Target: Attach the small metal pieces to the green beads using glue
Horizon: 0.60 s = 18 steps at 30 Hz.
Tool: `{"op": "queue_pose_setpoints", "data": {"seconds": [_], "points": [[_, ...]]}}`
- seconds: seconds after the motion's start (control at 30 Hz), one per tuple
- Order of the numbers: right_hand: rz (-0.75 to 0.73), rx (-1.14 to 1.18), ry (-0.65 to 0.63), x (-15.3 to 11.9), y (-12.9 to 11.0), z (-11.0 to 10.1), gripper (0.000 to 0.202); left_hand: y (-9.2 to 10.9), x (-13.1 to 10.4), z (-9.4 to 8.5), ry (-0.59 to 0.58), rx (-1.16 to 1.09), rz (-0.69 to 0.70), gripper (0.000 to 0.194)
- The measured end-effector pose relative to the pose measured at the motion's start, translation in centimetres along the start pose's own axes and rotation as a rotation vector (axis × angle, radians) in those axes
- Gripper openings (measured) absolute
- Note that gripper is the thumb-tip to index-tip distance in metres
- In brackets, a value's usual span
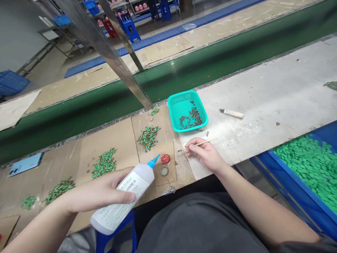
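My left hand [116,191] is wrapped round a white glue bottle [143,175], tilted with its blue nozzle [154,161] up and to the right. Close by that nozzle lies a bottle cap with red paste [165,159], on a piece of cardboard [170,175]. Below it sits a second bottle cap [164,171], greyish inside. Between the fingers of my right hand [202,153] is a thin wooden stick [207,141], its dark tip pointing left towards the red paste, apart from it.
A turquoise basket [172,116] holds small dark pieces. Piles of small green and brown pieces [149,137] lie on the cardboard to the left, near a phone [25,164]. A knife [231,113] lies at right. Blue bins [286,182] hold green discs.
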State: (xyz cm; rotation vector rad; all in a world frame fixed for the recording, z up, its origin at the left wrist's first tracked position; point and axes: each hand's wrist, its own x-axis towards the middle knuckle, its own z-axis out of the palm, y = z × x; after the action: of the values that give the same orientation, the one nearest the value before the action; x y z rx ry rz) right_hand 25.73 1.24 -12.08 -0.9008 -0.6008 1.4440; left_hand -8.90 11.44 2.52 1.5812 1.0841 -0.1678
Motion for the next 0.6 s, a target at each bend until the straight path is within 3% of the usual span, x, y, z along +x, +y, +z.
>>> {"op": "queue_pose_setpoints", "data": {"seconds": [0.07,0.13,0.27,0.37,0.47,0.6], "points": [[0.003,-0.005,0.002,0.1,0.1,-0.1,0.042,-0.7,-0.4,-0.4,-0.039,0.012,-0.042,0.07],[0.007,-0.015,0.01,0.1,0.2,-0.2,0.04,-2.3,-1.2,-0.3,0.01,-0.055,-0.054,0.074],[0.019,-0.034,0.025,0.1,0.2,-0.3,0.04,-5.6,-3.0,0.0,0.301,-0.25,-0.037,0.063],[0.032,-0.03,0.03,-0.5,-0.1,-0.2,0.042,-6.7,-3.9,-0.8,0.533,-0.297,0.006,0.063],[0.037,-0.02,0.04,-0.8,-0.3,-0.4,0.042,-7.1,-4.0,-3.4,0.796,-0.275,0.079,0.074],[0.05,-0.032,0.044,-0.9,-0.3,-0.7,0.042,-7.5,-3.2,-8.9,1.169,-0.218,0.162,0.042]]}}
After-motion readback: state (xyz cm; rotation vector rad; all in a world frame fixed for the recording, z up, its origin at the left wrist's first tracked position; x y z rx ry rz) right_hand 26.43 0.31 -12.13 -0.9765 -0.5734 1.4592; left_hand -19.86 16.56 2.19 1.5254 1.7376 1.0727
